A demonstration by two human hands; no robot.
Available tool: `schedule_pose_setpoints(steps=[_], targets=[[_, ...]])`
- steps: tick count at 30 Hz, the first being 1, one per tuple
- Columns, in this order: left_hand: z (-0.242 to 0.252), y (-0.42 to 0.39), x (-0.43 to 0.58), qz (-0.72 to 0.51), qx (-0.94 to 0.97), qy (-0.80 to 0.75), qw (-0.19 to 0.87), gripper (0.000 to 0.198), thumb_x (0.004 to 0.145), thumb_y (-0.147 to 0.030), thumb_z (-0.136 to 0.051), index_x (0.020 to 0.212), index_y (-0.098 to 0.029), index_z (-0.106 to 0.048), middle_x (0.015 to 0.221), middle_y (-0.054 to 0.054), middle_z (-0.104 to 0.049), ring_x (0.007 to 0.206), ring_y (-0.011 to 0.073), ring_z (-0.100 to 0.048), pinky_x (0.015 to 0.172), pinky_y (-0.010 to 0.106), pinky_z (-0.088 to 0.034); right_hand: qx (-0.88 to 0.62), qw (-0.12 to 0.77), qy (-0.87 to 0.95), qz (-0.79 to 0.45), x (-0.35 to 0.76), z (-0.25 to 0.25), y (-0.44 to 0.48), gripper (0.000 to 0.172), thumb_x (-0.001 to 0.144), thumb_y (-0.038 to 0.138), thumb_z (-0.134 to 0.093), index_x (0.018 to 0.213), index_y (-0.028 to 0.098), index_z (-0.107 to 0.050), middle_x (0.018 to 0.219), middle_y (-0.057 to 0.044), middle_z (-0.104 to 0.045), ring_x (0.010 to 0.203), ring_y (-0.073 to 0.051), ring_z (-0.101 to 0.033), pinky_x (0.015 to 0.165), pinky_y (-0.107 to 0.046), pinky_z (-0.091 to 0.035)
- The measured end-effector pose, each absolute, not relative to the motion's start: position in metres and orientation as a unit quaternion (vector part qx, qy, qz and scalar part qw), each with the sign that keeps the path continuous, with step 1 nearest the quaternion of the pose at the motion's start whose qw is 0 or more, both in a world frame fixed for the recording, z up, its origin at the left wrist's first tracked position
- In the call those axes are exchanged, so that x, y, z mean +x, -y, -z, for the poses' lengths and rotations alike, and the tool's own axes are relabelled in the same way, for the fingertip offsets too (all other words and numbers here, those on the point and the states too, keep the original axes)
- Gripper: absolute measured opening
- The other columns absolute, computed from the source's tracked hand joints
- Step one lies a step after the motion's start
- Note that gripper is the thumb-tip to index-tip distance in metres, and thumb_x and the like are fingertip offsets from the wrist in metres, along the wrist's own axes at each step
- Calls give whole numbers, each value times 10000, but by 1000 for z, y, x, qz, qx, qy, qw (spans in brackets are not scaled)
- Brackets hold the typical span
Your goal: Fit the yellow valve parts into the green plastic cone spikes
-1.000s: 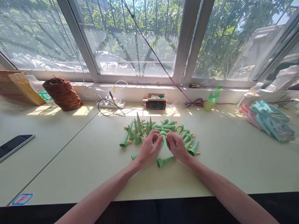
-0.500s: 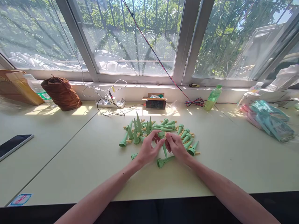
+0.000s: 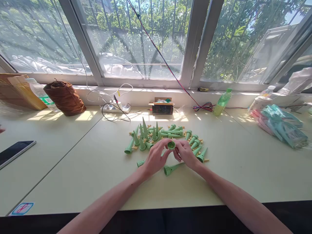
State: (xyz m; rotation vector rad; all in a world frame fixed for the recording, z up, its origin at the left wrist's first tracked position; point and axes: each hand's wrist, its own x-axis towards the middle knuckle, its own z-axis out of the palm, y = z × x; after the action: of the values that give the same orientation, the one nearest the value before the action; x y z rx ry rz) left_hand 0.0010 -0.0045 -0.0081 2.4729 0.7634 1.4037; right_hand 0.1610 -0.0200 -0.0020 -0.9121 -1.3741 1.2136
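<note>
Both my hands meet over a heap of green plastic cone spikes [image 3: 168,134] on the pale table [image 3: 97,169]. Between them I hold one green cone spike [image 3: 171,145] with its round open end turned toward me. My left hand [image 3: 156,158] pinches it from the left with thumb and fingers. My right hand [image 3: 185,153] grips it from the right, fingers curled. Another green spike [image 3: 172,168] lies flat on the table just below my hands. A short green piece [image 3: 140,163] lies left of my left wrist.
A phone [image 3: 14,152] lies at the far left. Along the window sill stand a brown bag [image 3: 65,98], a power strip with cables [image 3: 114,107], a small box [image 3: 162,106] and a green bottle [image 3: 222,102]. Teal and pink packets [image 3: 280,126] are piled at the right.
The spike in my hands pointed its tip down toward me before. Now it is turned so its open round end faces me. Something skin-coloured has appeared at the far left edge.
</note>
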Motion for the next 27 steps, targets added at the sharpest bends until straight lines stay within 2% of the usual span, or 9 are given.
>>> schedule_pose_setpoints(steps=[4, 9, 12, 16, 19, 27], targets=[[6, 6, 3, -475, 830, -270, 109, 246, 950, -182, -546, 1191, -221, -516, 1032, 58, -675, 775, 123, -607, 739, 244, -514, -392, 537, 572, -481, 160, 6, 19, 606, 969, 496, -457, 441, 208, -378, 331, 52, -360, 279, -75, -334, 336, -230, -254], [3, 8, 6, -499, 788, -311, 182, 234, 961, -248, -527, 1191, -206, -507, 1014, 63, -644, 814, 137, -627, 754, 268, -515, -435, 584, 557, -399, 159, 3, 20, 586, 973, 546, -441, 492, 219, -372, 360, 51, -378, 304, -79, -331, 350, -239, -279], [0, 7, 6, -504, 755, -341, 246, 180, 1003, -323, -437, 1029, -188, -553, 882, 34, -636, 783, 140, -611, 732, 262, -487, -442, 584, 587, -344, 162, 2, 20, 552, 984, 564, -407, 551, 222, -387, 403, 46, -404, 351, -88, -346, 381, -245, -289], [-2, 6, 4, -477, 731, -367, 320, 437, 1008, -461, -371, 727, -167, -532, 646, -9, -500, 607, 117, -467, 582, 245, -379, -426, 541, 672, -273, 163, 9, 20, 523, 1001, 553, -368, 601, 218, -398, 485, 31, -440, 438, -101, -384, 455, -250, -316], [-4, 7, 2, -468, 715, -378, 355, 486, 982, -523, -401, 674, -164, -510, 605, -16, -429, 574, 111, -388, 530, 246, -321, -420, 519, 695, -266, 163, 13, 19, 506, 1008, 552, -342, 624, 223, -367, 518, 32, -432, 463, -104, -387, 469, -247, -319], [-9, 9, 1, -437, 705, -359, 428, 420, 950, -498, -497, 755, -143, -610, 720, 23, -579, 675, 140, -528, 610, 246, -430, -430, 512, 683, -294, 164, 15, 19, 464, 1010, 529, -359, 655, 232, -334, 519, 48, -391, 458, -107, -360, 452, -244, -286]])
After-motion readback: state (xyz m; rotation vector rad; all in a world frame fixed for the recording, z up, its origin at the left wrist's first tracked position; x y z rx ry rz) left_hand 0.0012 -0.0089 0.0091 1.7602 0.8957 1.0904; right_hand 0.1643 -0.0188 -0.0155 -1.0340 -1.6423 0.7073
